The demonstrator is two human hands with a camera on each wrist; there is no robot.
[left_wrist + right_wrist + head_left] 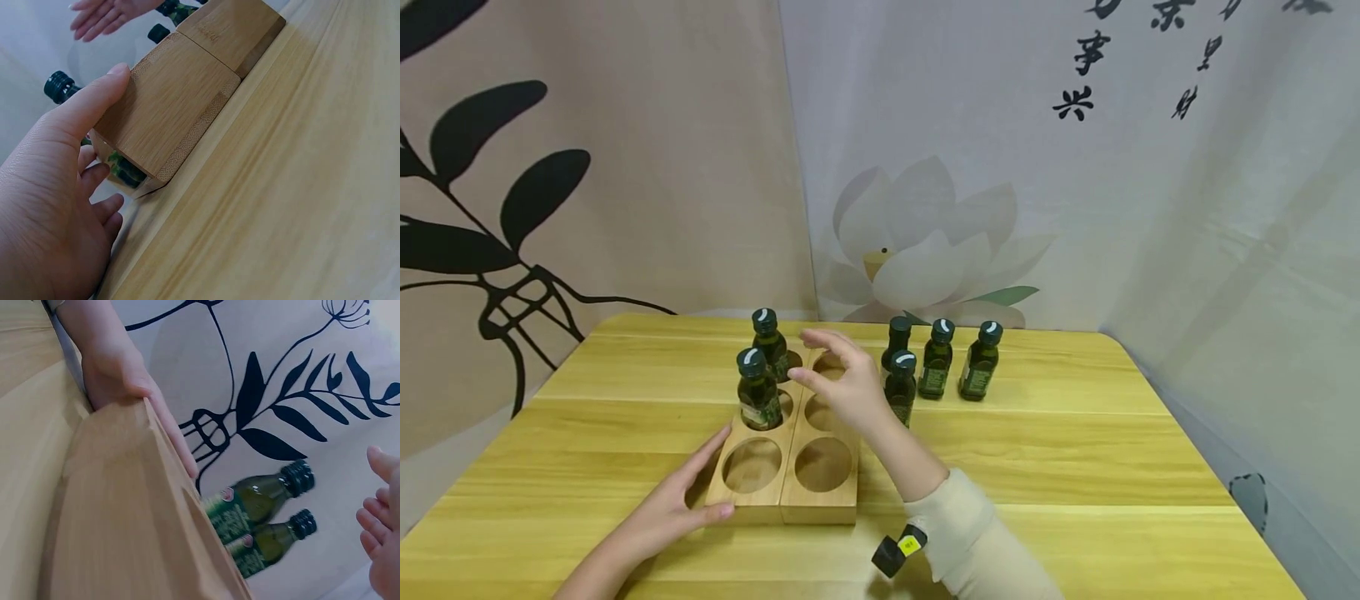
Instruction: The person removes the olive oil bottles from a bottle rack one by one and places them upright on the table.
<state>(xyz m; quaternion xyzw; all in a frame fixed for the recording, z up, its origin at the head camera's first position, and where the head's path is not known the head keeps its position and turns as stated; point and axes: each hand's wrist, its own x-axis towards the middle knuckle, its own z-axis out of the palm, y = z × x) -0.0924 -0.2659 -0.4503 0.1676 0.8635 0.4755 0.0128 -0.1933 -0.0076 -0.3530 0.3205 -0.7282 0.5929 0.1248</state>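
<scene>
Two wooden racks [818, 514] with round holes stand side by side on the table. Small green bottles with dark caps fill two holes of the left rack, a nearer bottle [760, 392] and one behind it [769, 342]. My left hand [666, 504] grips the left rack's near corner, thumb on the front face and fingers along the left side. Above the right rack's far holes, my right hand [846, 383] hovers with fingers extended and holds nothing. In the right wrist view the two racked bottles [253, 497] show beyond the rack's edge, apart from the right fingers.
Several more green bottles stand on the table right of the racks, among them one [979, 362] at the far right and one [901, 392] partly behind my right wrist. A printed cloth [940, 100] hangs behind the wooden table [1060, 467].
</scene>
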